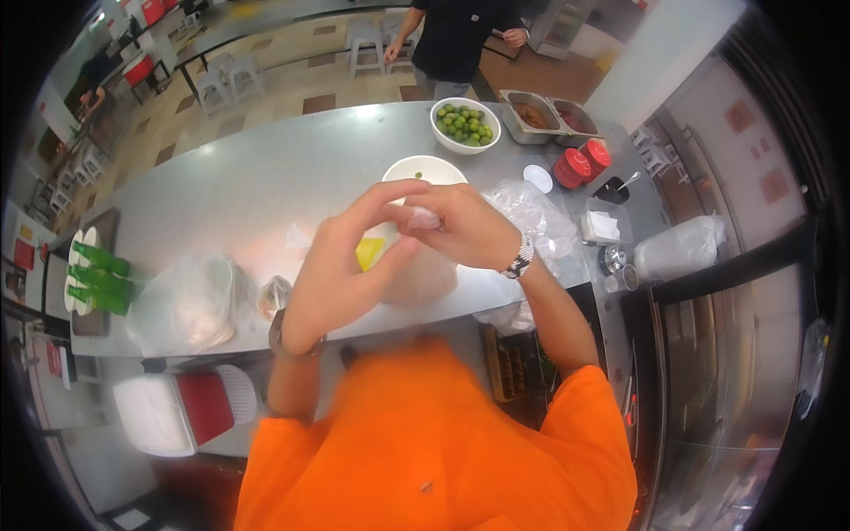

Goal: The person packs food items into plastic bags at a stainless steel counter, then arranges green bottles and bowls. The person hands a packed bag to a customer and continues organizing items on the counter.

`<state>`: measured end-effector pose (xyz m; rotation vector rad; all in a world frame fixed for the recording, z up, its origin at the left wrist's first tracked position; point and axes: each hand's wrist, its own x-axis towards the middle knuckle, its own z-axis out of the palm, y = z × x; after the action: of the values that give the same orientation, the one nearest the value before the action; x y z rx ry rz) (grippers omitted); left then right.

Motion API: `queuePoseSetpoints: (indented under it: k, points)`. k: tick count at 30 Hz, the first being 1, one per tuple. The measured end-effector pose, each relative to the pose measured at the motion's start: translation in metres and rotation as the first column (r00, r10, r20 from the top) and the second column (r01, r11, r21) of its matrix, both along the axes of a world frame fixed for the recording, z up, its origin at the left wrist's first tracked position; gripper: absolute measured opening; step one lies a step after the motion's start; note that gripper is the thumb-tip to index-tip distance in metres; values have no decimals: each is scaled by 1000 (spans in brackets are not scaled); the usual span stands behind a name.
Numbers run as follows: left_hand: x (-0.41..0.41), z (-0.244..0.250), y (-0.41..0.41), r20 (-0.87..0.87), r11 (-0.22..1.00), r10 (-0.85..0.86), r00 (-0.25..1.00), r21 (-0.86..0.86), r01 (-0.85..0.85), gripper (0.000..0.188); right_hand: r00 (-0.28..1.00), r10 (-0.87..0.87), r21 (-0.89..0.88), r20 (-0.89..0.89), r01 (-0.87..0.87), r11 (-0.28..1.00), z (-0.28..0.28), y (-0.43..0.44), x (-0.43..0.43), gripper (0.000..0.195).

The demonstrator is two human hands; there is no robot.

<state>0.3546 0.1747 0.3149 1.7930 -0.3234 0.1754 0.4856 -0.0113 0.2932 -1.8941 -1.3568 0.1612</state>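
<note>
Both hands are raised over the steel counter, close to the camera. My right hand (458, 226) pinches a whitish bit of thin plastic (424, 218), apparently the gathered neck of a bag. Against it, my left hand (352, 259) curves round with thumb and forefinger apart; the tips reach the right fingers, and their hold is unclear. Below them is a blurred, pale beige filled plastic bag (422, 279), partly hidden by the hands. Something yellow (368, 252) shows through the gap in my left hand. Just beyond sits a white bowl (425, 169) with a small green fruit visible.
Behind stands a bowl of small green limes (465, 125), beside steel food pans (531, 116). Red-lidded containers (572, 168) and crumpled clear plastic bags (531, 216) lie right. Leftward are a large plastic bag (189, 299) and green bottles (99, 279). A person (451, 40) stands across the counter.
</note>
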Motion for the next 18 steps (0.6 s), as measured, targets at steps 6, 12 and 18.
queuePoseSetpoints:
  k: [6, 12, 18]
  points:
    - [18, -119, 13, 126, 941, 138, 982, 291, -170, 78, 987, 78, -2, 137, -78, 997, 13, -4, 5, 18]
    - [58, -248, -1, -86, 964, -73, 994, 248, 93, 54, 914, 403, 93, 51, -406, 909, 17, 39, -20, 16]
    - [62, -222, -14, -212, 994, -78, 974, 55, 91, 31, 972, 134, 155, 192, -165, 974, -1, 27, 0, 13]
